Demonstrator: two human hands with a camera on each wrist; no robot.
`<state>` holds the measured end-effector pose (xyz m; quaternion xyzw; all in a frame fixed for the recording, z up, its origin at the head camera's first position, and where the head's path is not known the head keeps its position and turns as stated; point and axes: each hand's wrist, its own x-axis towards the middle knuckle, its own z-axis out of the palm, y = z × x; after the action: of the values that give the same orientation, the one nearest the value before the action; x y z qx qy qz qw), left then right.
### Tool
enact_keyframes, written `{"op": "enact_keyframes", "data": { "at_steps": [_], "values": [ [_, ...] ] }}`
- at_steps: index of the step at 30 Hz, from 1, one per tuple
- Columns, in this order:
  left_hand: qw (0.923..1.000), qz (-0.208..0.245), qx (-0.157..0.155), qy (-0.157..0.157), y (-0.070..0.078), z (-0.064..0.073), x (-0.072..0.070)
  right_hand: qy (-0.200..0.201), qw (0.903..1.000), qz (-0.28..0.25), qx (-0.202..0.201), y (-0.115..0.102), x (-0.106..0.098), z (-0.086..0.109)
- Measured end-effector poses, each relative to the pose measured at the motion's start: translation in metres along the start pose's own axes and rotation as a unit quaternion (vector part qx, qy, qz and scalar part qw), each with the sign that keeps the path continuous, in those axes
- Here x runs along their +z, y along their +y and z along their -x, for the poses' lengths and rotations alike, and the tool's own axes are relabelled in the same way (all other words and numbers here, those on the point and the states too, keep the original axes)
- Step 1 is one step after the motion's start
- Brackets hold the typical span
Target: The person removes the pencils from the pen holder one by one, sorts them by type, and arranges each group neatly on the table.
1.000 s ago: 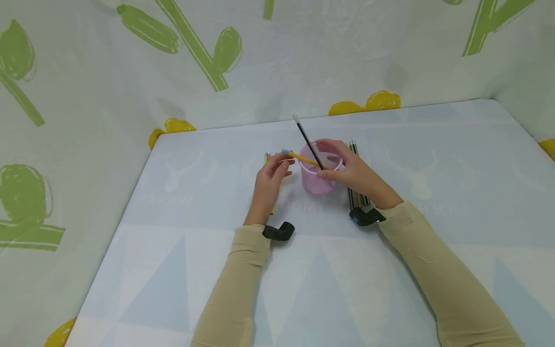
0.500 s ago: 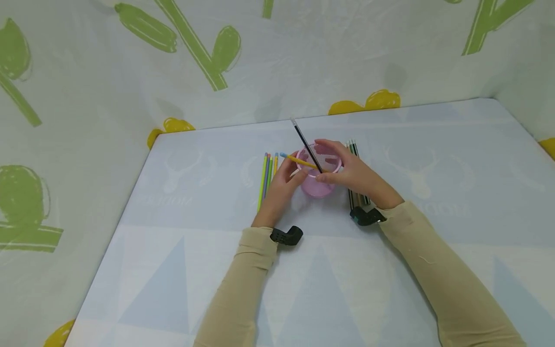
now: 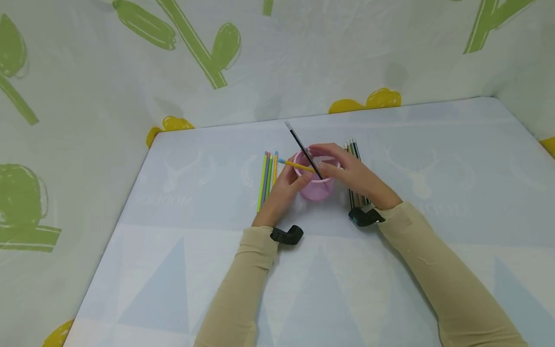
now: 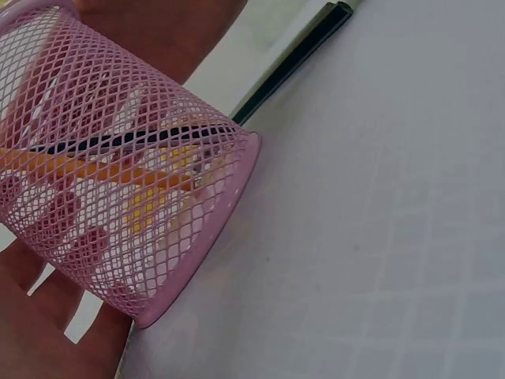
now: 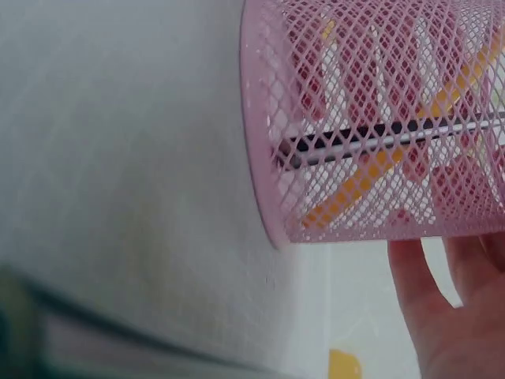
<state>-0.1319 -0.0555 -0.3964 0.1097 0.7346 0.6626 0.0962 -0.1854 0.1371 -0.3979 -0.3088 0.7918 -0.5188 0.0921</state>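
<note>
A pink mesh pencil cup [image 3: 317, 193] stands between my two hands near the middle of the table. My left hand [image 3: 279, 195] grips its left side, thumb near the rim. Around the right side curls my right hand [image 3: 362, 178], its thumb at the near rim. A black pencil [image 3: 298, 140] with a pale end leans left inside the cup. Beside it, a yellow pencil [image 3: 291, 164] with a blue eraser slants lower over the left rim. Through the mesh in the left wrist view, the yellow pencil [image 4: 95, 168] and black pencil [image 4: 142, 138] cross.
Several bright pencils [image 3: 264, 180] lie side by side left of the cup, partly behind my left hand. Several dark pencils [image 3: 355, 150] lie at the right, partly under my right hand and wrist camera [image 3: 364, 217]. A patterned cloth wall [image 3: 295, 58] borders the table's far edge.
My left hand has moved right from near the yellow pencil's end onto the cup. Both pencils in the cup lean lower to the left. The right thumb has shifted along the rim.
</note>
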Motion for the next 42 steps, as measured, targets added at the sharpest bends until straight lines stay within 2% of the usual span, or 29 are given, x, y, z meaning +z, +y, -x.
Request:
{"op": "enact_keyframes", "data": {
  "at_steps": [4,8,12,16,21,26,29,33,36,38,42],
  "values": [
    [0.9999,0.005,-0.001,-0.009,0.000,-0.001,0.000,0.035,0.9991,0.020,-0.014,-0.003,0.000,0.001],
    [0.9997,-0.001,-0.018,-0.014,0.001,-0.002,0.001,0.065,0.9970,0.031,-0.027,-0.021,0.001,0.005],
    [0.9993,-0.008,-0.025,-0.026,0.000,-0.002,0.002,0.078,0.9956,0.032,-0.039,-0.039,0.004,0.009],
    [0.9991,-0.011,-0.024,-0.034,-0.002,-0.003,0.002,0.075,0.9951,0.039,-0.052,-0.033,0.006,0.006],
    [0.9990,-0.014,-0.024,-0.036,-0.005,-0.003,0.000,0.066,0.9895,0.095,-0.086,-0.014,0.007,0.000],
    [0.9989,-0.019,-0.025,-0.033,-0.005,-0.002,0.000,0.075,0.9787,0.151,-0.116,-0.014,0.008,-0.002],
    [0.9988,-0.031,-0.015,-0.034,-0.005,-0.001,0.000,0.074,0.9763,0.162,-0.122,-0.017,0.008,-0.001],
    [0.9988,-0.032,-0.002,-0.036,-0.019,-0.007,-0.002,0.062,0.9766,0.159,-0.131,-0.020,0.008,0.001],
    [0.9989,-0.029,-0.010,-0.036,-0.023,-0.010,-0.004,0.048,0.9757,0.167,-0.133,-0.020,0.008,0.001],
    [0.9989,-0.023,-0.013,-0.039,-0.017,-0.007,-0.004,0.039,0.9740,0.182,-0.129,-0.020,0.008,0.001],
    [0.9990,-0.018,0.000,-0.042,-0.009,-0.002,-0.003,0.019,0.9700,0.210,-0.120,-0.022,0.006,0.001]
  ]
}}
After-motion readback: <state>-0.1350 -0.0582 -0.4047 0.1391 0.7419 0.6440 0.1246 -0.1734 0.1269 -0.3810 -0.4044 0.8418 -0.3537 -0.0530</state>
